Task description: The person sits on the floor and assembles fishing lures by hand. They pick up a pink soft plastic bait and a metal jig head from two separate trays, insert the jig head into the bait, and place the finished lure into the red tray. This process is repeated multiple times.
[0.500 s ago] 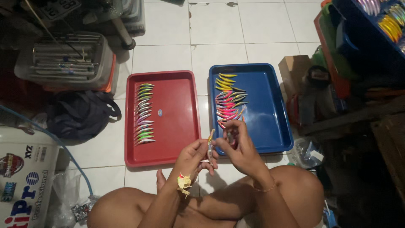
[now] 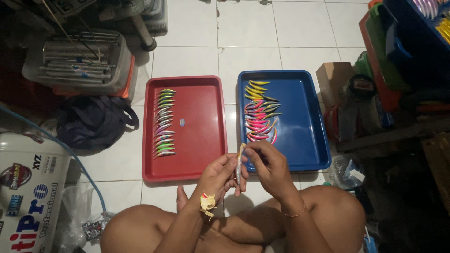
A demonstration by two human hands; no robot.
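Pinching one slim fishing lure (image 2: pixel 239 164) upright between left hand (image 2: pixel 218 177) and right hand (image 2: pixel 268 165), fingertips pressed on it, above red tray (image 2: pixel 198 164) and blue tray (image 2: pixel 307 140).

The white tiled floor (image 2: pixel 262 42) beyond the two trays lies open, as does the tile strip between them. Most of the red rectangular plastic tray (image 2: pixel 197 126) is bare right of its column of slim lures (image 2: pixel 164 122); the blue rectangular plastic tray (image 2: pixel 304 122) is bare right of its lure pile (image 2: pixel 260 112). A dark cloth bag (image 2: pixel 93 122) and clear plastic bin (image 2: pixel 79 63) crowd the left; a brown cardboard box (image 2: pixel 333 77) and dim, hard-to-read clutter hem the right.
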